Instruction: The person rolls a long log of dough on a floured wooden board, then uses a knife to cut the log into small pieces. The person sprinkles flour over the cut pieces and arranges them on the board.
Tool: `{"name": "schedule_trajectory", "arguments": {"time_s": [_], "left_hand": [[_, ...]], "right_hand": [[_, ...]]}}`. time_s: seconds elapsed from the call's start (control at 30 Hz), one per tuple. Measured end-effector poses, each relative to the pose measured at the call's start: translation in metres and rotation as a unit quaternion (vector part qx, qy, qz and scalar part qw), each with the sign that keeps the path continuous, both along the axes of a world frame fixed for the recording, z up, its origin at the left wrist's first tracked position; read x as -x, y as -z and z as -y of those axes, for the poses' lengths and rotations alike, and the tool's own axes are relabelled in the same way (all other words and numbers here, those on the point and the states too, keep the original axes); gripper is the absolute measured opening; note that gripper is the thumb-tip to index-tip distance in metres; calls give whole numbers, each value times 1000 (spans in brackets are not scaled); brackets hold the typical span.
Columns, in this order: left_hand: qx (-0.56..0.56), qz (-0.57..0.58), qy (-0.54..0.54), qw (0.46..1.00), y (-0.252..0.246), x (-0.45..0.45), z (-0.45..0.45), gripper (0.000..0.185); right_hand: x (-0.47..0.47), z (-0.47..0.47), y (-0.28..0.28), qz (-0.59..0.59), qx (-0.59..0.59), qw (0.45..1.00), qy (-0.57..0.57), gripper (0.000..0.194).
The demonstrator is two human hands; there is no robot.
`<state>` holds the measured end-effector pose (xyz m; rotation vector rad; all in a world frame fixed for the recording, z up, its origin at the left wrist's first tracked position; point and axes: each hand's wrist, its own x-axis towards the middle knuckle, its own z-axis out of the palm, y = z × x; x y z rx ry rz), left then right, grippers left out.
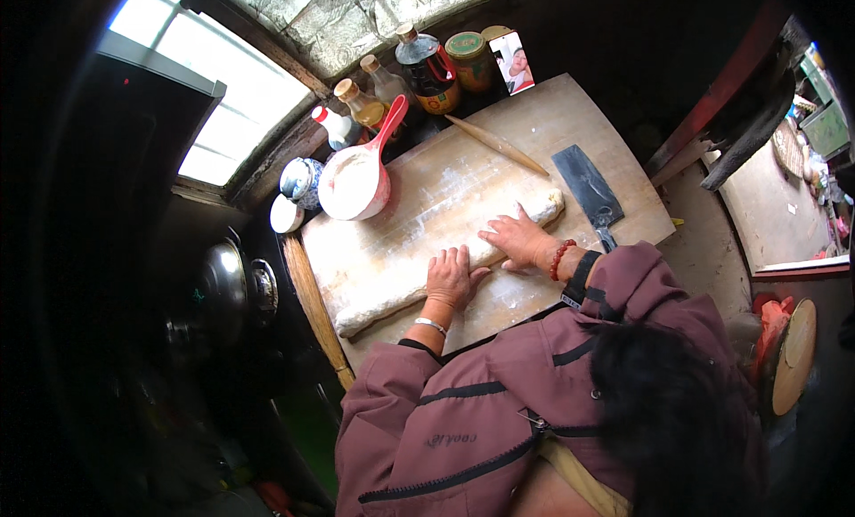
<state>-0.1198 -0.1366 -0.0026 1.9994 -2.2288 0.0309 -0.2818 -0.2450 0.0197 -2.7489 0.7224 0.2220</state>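
A long, thick roll of pale dough [394,291] lies slantwise across a floured wooden board [588,116]. My left hand [451,276] rests on the roll near its middle, fingers together and pointing away from me. Farther right along the roll, my right hand [521,240] lies on it with the fingers spread. Neither hand is closed around the dough. Beyond the roll's right end is a tapered wooden rolling pin [497,145], and right of it a dark cleaver [588,185] lies flat, its handle towards my right sleeve.
A red-handled plastic scoop of flour [354,183] stands at the board's far left edge. Behind are capped bottles [361,106], a dark sauce bottle [427,69], a jar [467,59] and an upright phone [513,63]. A straw brush [314,303] lies along the left edge, beside a metal pot [227,276].
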Motion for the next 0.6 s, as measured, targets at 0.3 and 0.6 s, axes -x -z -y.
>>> {"name": "schedule_trajectory", "arguments": {"time_s": [0.3,0.6], "left_hand": [[44,16,-10,999,2,2,-5,61],[-2,-9,-10,1000,-6,1,-4,63]], "right_hand": [[-3,8,12,25,26,999,5,61],[-2,16,17,31,30,999,-6,50]]}}
